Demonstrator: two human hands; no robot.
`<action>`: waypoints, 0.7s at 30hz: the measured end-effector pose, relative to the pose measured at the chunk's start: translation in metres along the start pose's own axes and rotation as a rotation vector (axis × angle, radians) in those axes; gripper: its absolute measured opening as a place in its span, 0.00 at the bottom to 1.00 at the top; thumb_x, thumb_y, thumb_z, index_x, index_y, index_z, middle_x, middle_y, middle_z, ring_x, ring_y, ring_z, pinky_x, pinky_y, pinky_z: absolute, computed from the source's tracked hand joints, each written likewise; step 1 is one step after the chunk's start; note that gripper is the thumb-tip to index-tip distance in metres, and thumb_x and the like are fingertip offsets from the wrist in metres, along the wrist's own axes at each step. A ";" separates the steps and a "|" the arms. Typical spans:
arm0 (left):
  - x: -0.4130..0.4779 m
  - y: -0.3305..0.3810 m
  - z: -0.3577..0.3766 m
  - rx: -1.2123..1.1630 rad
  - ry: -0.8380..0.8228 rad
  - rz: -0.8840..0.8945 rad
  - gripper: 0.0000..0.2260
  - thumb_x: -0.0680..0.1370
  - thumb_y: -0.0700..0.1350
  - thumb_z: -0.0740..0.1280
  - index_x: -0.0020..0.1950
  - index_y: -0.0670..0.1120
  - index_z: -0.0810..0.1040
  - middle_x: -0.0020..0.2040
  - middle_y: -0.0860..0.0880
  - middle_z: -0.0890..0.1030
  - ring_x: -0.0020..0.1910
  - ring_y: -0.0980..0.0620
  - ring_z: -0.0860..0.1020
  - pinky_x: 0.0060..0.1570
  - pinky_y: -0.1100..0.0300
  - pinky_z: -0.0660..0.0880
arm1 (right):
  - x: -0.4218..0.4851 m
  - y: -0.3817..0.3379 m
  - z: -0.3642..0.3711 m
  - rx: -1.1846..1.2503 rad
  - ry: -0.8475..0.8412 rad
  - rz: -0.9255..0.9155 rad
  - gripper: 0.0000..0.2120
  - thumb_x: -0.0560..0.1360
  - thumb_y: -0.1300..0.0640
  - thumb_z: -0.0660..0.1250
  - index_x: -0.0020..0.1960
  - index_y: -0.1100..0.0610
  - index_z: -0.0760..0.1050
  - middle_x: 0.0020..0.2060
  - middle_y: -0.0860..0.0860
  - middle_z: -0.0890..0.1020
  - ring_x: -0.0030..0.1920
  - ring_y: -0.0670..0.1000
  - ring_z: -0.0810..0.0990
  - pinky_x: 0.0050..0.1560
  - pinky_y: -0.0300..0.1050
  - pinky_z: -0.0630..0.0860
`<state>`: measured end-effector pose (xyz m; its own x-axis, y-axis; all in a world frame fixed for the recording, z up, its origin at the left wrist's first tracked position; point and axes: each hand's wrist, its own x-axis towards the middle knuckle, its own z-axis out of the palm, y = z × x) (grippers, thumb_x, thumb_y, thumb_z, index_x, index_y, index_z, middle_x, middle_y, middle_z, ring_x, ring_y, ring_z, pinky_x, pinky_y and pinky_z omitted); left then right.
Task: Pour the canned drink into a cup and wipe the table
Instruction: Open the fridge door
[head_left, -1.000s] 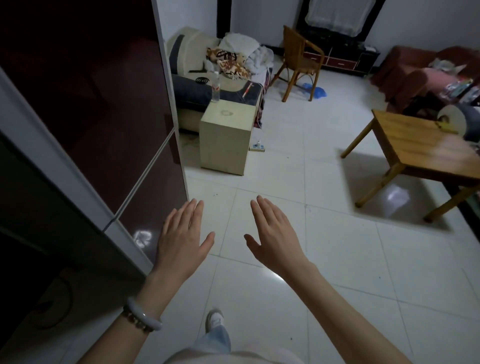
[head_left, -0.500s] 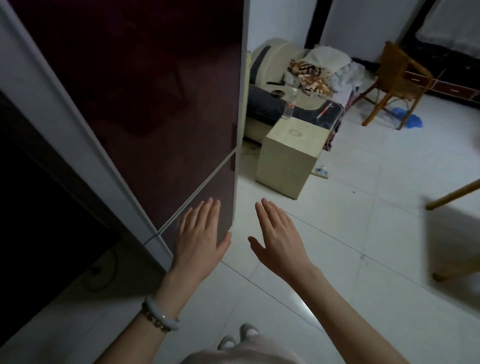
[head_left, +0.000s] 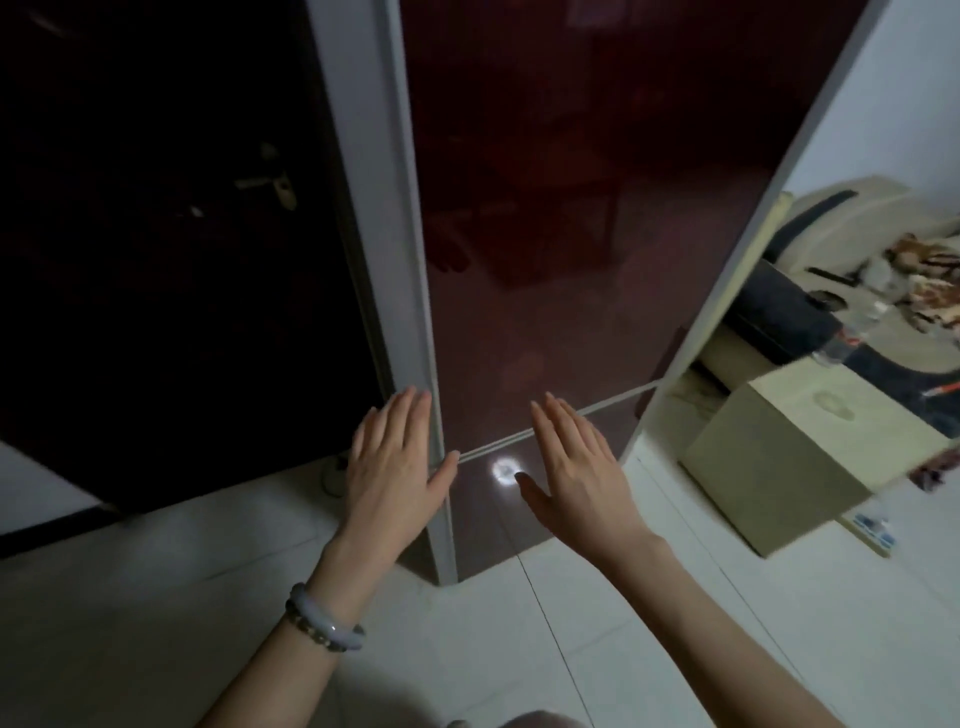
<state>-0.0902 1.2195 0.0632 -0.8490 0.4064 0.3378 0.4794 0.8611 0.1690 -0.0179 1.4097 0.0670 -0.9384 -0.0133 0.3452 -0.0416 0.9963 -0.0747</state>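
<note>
Hands, two, both bare and holding nothing. Left hand (head_left: 390, 470): palm down, fingers together and straight, thumb out to the side, raised in front of the pale corner edge of the refrigerator (head_left: 571, 218); grip spread flat, closed on no object. Right hand (head_left: 576, 478): same posture, fingers extended, thumb apart, raised in front of the lower dark red door panel; grip likewise flat and spread. Whether either hand touches the door cannot be told.

Bracelets, two, on the left wrist (head_left: 324, 618): one pale smooth bangle, one string of darker beads beside it.

Refrigerator, one, tall, glossy dark red front with pale trim; one horizontal seam divides upper door from lower. One round bright reflection (head_left: 503, 470) sits on the lower panel between the two hands.

Door, one, dark, left of the refrigerator, with one metal lever handle (head_left: 270, 182).

Floor (head_left: 156, 623): white glossy tiles.

Cabinet, one, beige and box-shaped (head_left: 810, 457), right of the refrigerator, standing on the floor. Clear plastic bottle, one (head_left: 841, 343), blurred, at its far edge.

Sofa, one (head_left: 831, 249), behind the cabinet, with crumpled patterned cloth on it.

Canned drink, cup, desk: none in view; their places cannot be told.
</note>
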 end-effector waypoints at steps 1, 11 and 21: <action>0.002 -0.004 -0.005 0.015 0.019 -0.030 0.30 0.74 0.54 0.67 0.71 0.39 0.66 0.69 0.40 0.71 0.68 0.42 0.70 0.68 0.45 0.64 | 0.009 0.000 -0.002 0.009 0.009 -0.034 0.38 0.65 0.50 0.76 0.68 0.66 0.67 0.66 0.63 0.72 0.65 0.62 0.73 0.63 0.57 0.70; 0.055 -0.037 -0.076 0.066 0.242 -0.173 0.31 0.77 0.55 0.62 0.75 0.42 0.58 0.74 0.42 0.63 0.73 0.45 0.61 0.71 0.51 0.56 | 0.118 -0.030 -0.045 0.085 0.193 -0.313 0.35 0.67 0.57 0.73 0.69 0.68 0.65 0.68 0.65 0.68 0.69 0.64 0.67 0.66 0.58 0.67; 0.098 -0.039 -0.094 -0.116 0.212 -0.143 0.32 0.78 0.56 0.61 0.77 0.47 0.52 0.77 0.47 0.57 0.74 0.49 0.58 0.71 0.54 0.54 | 0.172 -0.040 -0.074 -0.004 0.310 -0.370 0.35 0.66 0.61 0.72 0.70 0.67 0.65 0.70 0.65 0.65 0.70 0.63 0.65 0.68 0.56 0.64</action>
<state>-0.1706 1.1969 0.1770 -0.8503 0.2002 0.4867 0.3910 0.8594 0.3295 -0.1527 1.3740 0.1982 -0.7144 -0.3421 0.6105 -0.3516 0.9297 0.1095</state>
